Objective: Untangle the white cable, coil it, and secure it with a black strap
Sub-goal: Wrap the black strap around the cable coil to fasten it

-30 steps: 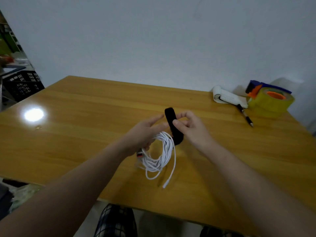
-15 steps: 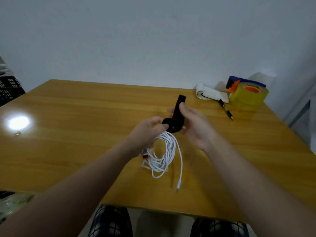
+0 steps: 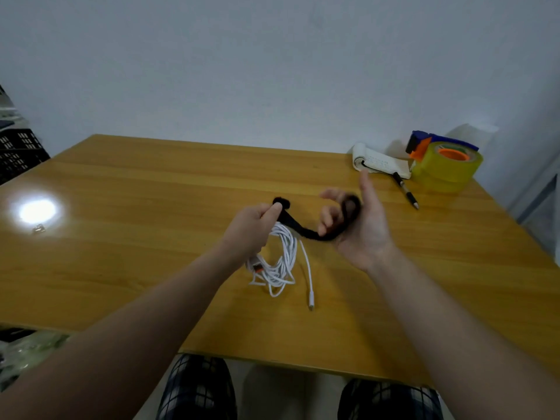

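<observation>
The white cable (image 3: 280,257) hangs as a coil from my left hand (image 3: 253,230), which grips its top above the wooden table (image 3: 121,225). One loose end with a plug (image 3: 311,300) trails down onto the table. My left thumb also pinches one end of the black strap (image 3: 300,230) against the coil. The strap runs right to my right hand (image 3: 360,225), palm up, whose fingers curl round its other end.
At the far right corner lie a white notepad (image 3: 378,162), a black pen (image 3: 407,194) and a yellow tape roll in a blue and orange dispenser (image 3: 445,165). A black crate (image 3: 18,153) stands off the table's left. My knees show below the near edge.
The strap stood upright between both hands. My right hand has pulled its free end out to the right and turned palm up; my left hand still holds the coil.
</observation>
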`<state>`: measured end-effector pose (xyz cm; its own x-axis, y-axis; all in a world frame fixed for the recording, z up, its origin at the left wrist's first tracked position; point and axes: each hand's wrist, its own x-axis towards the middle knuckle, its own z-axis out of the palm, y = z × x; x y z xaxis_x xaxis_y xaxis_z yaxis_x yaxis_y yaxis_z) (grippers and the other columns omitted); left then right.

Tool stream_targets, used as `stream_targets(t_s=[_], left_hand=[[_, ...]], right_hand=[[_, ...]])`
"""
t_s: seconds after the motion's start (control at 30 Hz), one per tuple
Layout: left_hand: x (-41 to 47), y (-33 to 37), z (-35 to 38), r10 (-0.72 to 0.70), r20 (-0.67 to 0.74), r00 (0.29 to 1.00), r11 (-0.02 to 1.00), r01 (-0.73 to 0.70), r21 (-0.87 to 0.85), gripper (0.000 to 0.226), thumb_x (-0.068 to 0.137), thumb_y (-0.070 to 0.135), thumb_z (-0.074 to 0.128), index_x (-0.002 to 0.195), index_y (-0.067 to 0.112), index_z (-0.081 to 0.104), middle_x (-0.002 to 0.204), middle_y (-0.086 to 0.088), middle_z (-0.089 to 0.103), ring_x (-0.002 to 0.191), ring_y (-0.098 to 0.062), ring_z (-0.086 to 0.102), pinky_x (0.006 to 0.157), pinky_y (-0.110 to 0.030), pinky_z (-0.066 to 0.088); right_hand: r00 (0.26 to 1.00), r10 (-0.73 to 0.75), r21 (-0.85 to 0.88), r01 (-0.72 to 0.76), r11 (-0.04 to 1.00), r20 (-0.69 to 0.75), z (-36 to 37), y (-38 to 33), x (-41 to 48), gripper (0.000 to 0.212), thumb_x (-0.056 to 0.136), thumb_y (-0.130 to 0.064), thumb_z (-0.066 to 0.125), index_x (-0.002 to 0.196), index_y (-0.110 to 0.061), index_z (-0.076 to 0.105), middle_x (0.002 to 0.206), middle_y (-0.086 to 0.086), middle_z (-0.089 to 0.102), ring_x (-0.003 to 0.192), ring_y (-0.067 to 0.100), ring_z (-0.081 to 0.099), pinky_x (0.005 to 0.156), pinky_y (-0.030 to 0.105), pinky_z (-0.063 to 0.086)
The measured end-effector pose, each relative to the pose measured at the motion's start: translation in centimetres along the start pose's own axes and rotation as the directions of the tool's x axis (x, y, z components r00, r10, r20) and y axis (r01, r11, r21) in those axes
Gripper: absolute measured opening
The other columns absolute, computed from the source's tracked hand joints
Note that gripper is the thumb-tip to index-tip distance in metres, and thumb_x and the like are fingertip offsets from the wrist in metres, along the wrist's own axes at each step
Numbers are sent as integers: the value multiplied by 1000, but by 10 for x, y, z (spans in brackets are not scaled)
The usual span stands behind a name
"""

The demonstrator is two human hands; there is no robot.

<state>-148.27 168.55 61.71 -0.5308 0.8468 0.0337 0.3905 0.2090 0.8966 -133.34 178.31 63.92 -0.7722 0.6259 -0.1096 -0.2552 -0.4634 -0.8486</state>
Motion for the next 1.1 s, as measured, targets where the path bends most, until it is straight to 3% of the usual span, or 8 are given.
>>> stream_targets(t_s=[0.1,0.23,0.47,0.6,0.73,0.83,0.93,1.1], left_hand=[[0,1,0,72,9,997,997,-72,16,37,100,31,41,80,2,53,38,14,27,35,-6,28,42,-22,24],[-4,7,6,209,27,978,977,-210,44,39,100,25,43,65,11,52,39,13,34,38,-2,32,43,-20,27],[-2,4,0,58,63,996,998,-58,0,44,99,41,39,83,10,65,37,11,34,35,-6,32,43,-22,29],[3,4,-5,-130,76,989,988,136,-74,52,94,51,45,60,12,39,47,-1,36,39,-15,31,47,-26,28],[6,3,-4,-238,70,969,969,242,-58,55,90,58,47,59,13,41,54,-3,42,47,-15,34,50,-27,28],[6,-2,-3,-300,68,951,948,305,-86,51,90,56,49,69,10,46,59,-3,44,50,-15,35,49,-26,28],[4,-2,0,-293,83,952,934,304,-189,41,95,43,49,71,9,52,57,-2,42,50,-14,34,48,-25,28],[2,9,-1,-225,48,973,951,230,-208,46,95,45,47,64,11,47,56,-2,42,50,-14,36,48,-24,30]], right_hand=[[989,146,-386,-136,912,-4,-1,-3,2,91,79,-80,12,104,-10,65,66,9,62,39,19,51,45,25,41],[999,-46,-794,26,607,-2,10,7,8,47,88,-47,57,101,-4,66,88,17,67,68,25,62,64,36,50],[933,-361,-686,267,677,7,16,9,7,22,92,-4,55,97,-18,71,74,2,67,66,13,63,69,29,52],[960,-223,-866,251,432,167,20,-4,-1,41,93,0,40,109,-25,68,52,-21,59,53,20,47,53,25,37],[987,-28,-894,157,421,160,33,-17,-6,31,96,-26,42,114,-22,67,82,-20,55,74,-1,51,69,21,37],[956,-111,-904,292,311,270,37,-22,-6,29,96,-14,49,122,-24,56,98,-10,61,92,4,58,80,22,43],[945,-64,-860,319,399,321,37,-17,-7,29,86,-4,64,109,-21,59,91,-2,70,78,5,64,69,15,48],[945,-59,-947,321,-28,323,32,10,-4,14,82,-13,68,92,-22,72,84,-9,64,76,9,61,69,32,53]])
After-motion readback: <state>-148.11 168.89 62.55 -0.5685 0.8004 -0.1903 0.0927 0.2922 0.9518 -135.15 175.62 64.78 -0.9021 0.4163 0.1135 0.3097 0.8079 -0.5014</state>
